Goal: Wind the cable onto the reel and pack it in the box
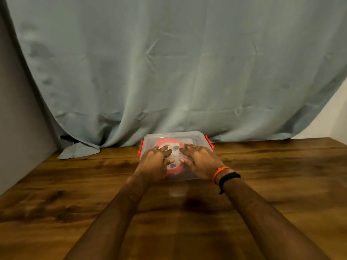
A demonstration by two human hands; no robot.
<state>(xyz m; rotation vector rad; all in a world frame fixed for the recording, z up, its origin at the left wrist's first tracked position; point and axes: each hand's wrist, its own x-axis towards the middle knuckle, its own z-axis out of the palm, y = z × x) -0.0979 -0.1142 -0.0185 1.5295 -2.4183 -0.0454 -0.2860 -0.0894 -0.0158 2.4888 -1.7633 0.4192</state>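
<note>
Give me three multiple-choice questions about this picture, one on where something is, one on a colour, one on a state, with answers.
1. Where is the reel?
A. inside the clear box
B. on the bare table
C. behind the curtain

2. What colour are the box's latches?
A. blue
B. orange-red
C. black

3. How do the left hand and right hand lie?
A. both clenched in fists
B. one raised in the air
C. both spread flat on the lid

Answers: A, the reel shows through the clear plastic; B, orange-red clips sit at both ends; C, fingers are splayed over the lid.
</note>
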